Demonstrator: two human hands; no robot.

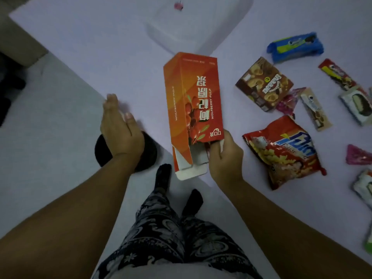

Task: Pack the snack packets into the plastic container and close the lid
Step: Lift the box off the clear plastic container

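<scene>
My right hand [224, 158] grips the open near end of a tall orange wolfberry-pulp carton [193, 109], its flaps hanging loose toward me. My left hand [120, 127] hovers to the carton's left, fingers straight, holding nothing. The clear plastic container [193, 23] sits at the far side of the white table, just beyond the carton. Snack packets lie to the right: a red chips bag [281, 152], a brown biscuit box [263, 83], a blue cookie pack [296, 46], a red bar [338, 76] and a slim wafer pack [315, 108].
More packets lie along the right edge, among them a pink pouch [358, 158] and white-green wrappers [357, 105]. A black round object [149, 154] sits on the floor under my left hand. My legs stand at the table's near edge [153, 137].
</scene>
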